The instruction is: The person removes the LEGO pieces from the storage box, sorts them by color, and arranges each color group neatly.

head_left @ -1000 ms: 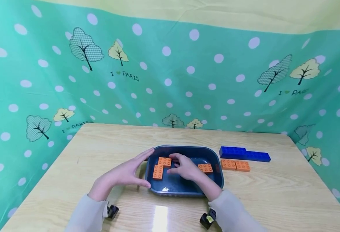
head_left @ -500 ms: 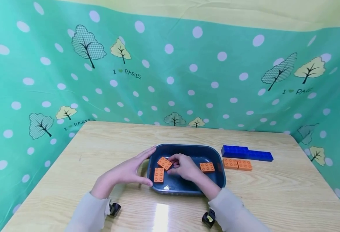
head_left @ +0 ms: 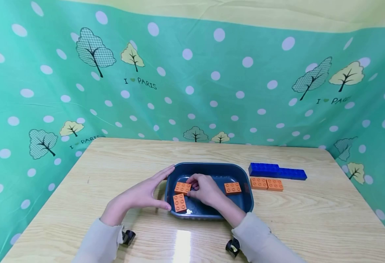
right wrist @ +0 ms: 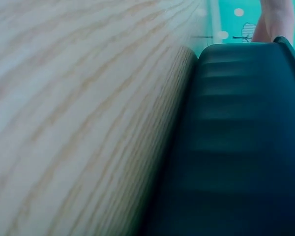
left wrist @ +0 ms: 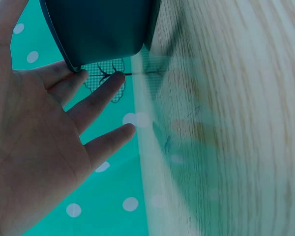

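A dark blue rectangular tub (head_left: 212,215) stands on the table with three orange toy bricks in it. My right hand (head_left: 207,190) reaches inside and pinches the right end of one orange brick (head_left: 182,187) between thumb and fingers. Just in front of that brick, at the left end, lies a second orange brick (head_left: 179,203), slightly turned. The third orange brick (head_left: 232,188) sits at the right end. My left hand (head_left: 143,193) is spread against the tub's left end, with fingertips and thumb at its rim. In the left wrist view, the fingers (left wrist: 98,101) are apart beside the tub wall (left wrist: 98,29).
To the right of the tub, two orange bricks (head_left: 266,184) lie end to end on the wooden table (head_left: 311,219). Behind them is a row of blue bricks (head_left: 278,171), taller at its left part. A green dotted cloth (head_left: 179,73) hangs behind the table.
The right hand has taken hold of the rear left brick, which turned askew and then straight again, now nearer the front. The front left brick has shifted forward and tilted. The left hand stays put.
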Demonstrator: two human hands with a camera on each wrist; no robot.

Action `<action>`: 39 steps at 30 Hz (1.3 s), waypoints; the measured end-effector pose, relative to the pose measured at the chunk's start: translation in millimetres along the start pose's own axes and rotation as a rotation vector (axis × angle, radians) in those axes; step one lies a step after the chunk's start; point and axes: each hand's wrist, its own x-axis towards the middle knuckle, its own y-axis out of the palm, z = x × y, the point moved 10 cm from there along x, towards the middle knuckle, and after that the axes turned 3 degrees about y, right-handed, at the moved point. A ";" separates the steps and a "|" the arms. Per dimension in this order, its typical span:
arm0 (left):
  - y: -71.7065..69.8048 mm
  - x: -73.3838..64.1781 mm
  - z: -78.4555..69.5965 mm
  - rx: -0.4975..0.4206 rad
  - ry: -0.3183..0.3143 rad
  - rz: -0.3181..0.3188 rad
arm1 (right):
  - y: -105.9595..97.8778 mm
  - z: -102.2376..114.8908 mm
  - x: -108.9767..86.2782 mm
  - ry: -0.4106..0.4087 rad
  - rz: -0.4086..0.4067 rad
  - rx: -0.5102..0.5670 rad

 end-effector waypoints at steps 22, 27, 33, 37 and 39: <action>-0.9 -0.8 -3.8 0.001 -0.010 0.009 | -32.2 7.6 -13.1 -0.076 -0.124 0.232; -0.7 -0.3 -3.6 0.003 -0.015 0.012 | -42.5 5.6 -18.4 -0.066 -0.142 0.257; -0.4 0.4 -2.0 0.000 -0.022 0.010 | -61.7 0.9 -25.3 -0.051 -0.161 0.289; -0.6 -0.1 -1.8 0.000 -0.023 0.005 | -76.1 -8.1 -29.8 -0.020 -0.170 0.287; -0.8 -0.5 -2.2 0.003 -0.018 0.003 | -84.0 -13.1 -32.3 -0.007 -0.182 0.275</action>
